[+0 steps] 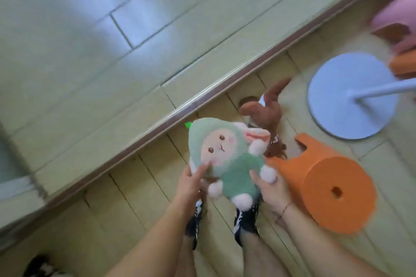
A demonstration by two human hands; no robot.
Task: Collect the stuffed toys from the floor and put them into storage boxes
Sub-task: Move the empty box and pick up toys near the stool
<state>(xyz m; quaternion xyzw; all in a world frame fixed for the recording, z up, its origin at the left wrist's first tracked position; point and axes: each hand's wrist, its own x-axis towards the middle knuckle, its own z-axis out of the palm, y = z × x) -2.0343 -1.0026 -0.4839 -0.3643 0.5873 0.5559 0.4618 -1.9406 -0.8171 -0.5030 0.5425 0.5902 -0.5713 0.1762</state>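
A green stuffed bunny [227, 159] with a pale face and pink paws is held up in front of me, above my feet. My left hand [193, 181] grips it at the head, with one finger lying along its cheek. My right hand [271, 184] holds its body and arm from the right. A brown stuffed toy [267, 110] lies on the wooden floor just behind the bunny, partly hidden by it. No storage box is in view.
An orange plastic stool [326, 189] lies tipped on its side at my right. A white round stand base [351, 96] with a pole sits behind it. A pink and orange object [400, 29] fills the top right corner. A dark threshold strip [202, 94] separates wood from tile.
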